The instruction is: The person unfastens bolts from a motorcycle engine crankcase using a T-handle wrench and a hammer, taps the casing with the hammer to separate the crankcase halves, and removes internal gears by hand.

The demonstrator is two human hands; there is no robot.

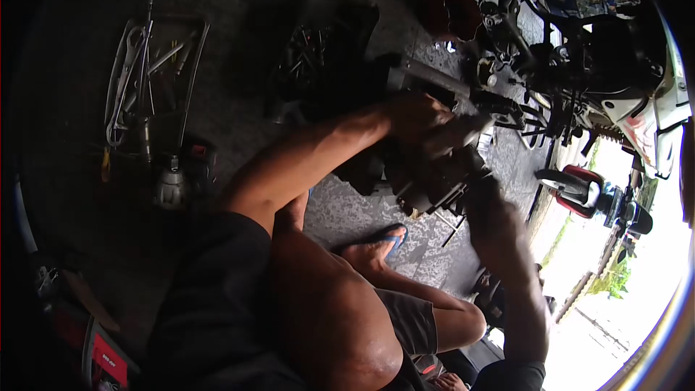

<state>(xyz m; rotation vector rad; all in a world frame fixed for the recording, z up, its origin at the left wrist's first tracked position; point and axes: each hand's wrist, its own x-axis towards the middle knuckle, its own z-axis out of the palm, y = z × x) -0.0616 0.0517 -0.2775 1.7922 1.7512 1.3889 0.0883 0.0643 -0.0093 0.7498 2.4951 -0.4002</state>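
Head view: dark mechanical assembly (431, 177) sits in front of the person, low over the speckled floor (340, 206), between both hands. Can't tell what it rests on.

Left hand (420, 119) is at its upper side, fingers bent over the top; motion blur hides whether they grasp or just touch. Right hand (496, 206) is on the far right edge, badly smeared; can't tell if its fingers are clenched or released.

Handling, my read: looks like metal, so heavy and stiff, body not fragile. Likely greasy, so expect slip. Outline is lumpy, with projections along the lower edge. I'd hold the solid main body from both sides, palms wide, and keep load off thin bits like the rod (454, 232) near the lower edge.

Around it: motorbike (615, 58) upper right, tool tray (198, 65) well apart on the left.
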